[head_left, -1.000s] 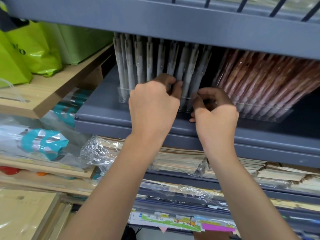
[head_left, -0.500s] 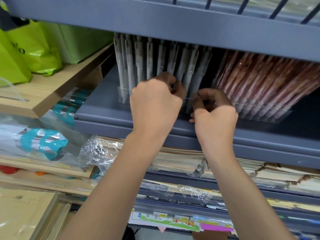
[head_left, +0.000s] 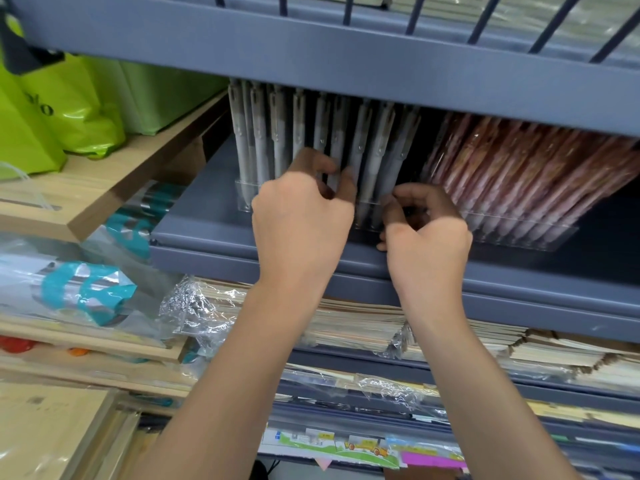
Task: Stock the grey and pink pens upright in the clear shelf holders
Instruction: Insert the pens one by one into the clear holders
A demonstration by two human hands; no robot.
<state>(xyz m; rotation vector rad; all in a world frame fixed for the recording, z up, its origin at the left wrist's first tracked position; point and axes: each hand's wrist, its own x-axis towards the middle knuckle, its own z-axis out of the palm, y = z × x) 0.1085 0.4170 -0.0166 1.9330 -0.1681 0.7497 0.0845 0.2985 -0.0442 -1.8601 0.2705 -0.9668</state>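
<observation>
Two hands reach the upright grey pens: left hand pinches one, right hand curls, its hold seemingly hidden.

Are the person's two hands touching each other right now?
Apart. The head view shows a strip of grey pens and clear holder between the thumb of the left hand and the curled fingers of the right hand.
</observation>
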